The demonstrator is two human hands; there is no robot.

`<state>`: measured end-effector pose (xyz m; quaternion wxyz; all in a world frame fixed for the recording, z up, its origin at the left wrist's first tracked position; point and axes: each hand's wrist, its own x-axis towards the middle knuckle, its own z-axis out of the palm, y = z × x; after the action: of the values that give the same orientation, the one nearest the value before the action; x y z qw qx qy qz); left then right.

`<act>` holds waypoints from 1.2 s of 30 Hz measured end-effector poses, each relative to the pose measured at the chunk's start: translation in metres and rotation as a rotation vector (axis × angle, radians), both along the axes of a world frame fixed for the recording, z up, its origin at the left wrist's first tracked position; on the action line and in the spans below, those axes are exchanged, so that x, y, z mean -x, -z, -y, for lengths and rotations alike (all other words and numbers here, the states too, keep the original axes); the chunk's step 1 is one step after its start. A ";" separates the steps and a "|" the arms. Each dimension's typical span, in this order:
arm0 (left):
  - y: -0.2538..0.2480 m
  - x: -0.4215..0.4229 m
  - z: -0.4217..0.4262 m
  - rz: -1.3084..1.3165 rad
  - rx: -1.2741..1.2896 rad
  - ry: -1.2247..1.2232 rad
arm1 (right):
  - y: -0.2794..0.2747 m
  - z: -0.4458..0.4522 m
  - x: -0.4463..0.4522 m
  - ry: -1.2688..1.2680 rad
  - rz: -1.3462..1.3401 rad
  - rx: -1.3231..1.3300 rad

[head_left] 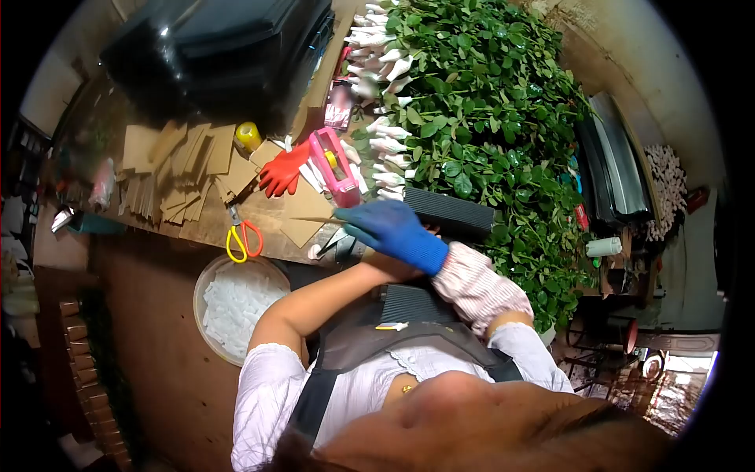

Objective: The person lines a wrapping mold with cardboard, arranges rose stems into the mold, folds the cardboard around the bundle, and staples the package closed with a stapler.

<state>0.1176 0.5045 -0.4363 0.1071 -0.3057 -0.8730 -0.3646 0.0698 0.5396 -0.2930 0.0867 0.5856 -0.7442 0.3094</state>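
Note:
My right hand (391, 230), in a blue glove with a striped sleeve behind it, reaches leftward across my body. Its fingertips are pinched on the edge of a thin cardboard piece (313, 219) above the table edge. My bare left arm crosses beneath it, and my left hand (432, 230) is mostly hidden behind the glove, only a bit of finger showing. That hand is close to a black ridged block (452, 212). Another black ridged surface (417, 303) lies below my arms. A flat cardboard square (299, 234) rests on the wooden table under the pinched piece.
Leafy rose stems (480, 102) with white-wrapped heads (389, 145) fill the right. Around the table are a pink tape dispenser (334, 165), red glove (283, 169), scissors (244, 238), yellow tape roll (248, 137) and cardboard stacks (189, 161). A tub of white pieces (236, 307) stands below.

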 end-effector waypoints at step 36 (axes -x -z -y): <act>-0.089 -0.022 0.028 0.003 0.059 -0.034 | -0.038 -0.158 0.054 0.436 0.436 -0.168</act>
<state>0.1398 0.4765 -0.3474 0.1032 -0.2932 -0.8886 -0.3374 0.0155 0.6978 -0.2549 -0.0592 0.3373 -0.8761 0.3394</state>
